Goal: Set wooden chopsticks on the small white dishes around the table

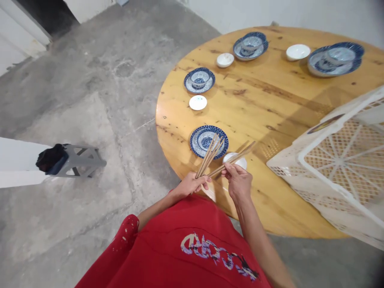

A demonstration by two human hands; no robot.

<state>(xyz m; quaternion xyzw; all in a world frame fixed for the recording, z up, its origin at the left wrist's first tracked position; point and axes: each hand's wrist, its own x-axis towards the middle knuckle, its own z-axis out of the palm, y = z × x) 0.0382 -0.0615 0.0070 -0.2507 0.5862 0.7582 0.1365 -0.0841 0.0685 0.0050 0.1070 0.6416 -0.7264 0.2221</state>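
My left hand is closed around a bundle of wooden chopsticks that fans upward over a blue patterned plate at the near edge of the round wooden table. With thumb and fingers, my right hand pinches a pair of chopsticks that slants up to the right across a small white dish. Both hands hover just above the table's near rim.
Further plate-and-bowl sets and small white dishes ring the table. A white lattice crate lies on the right side. A grey stool stands on the concrete floor at left.
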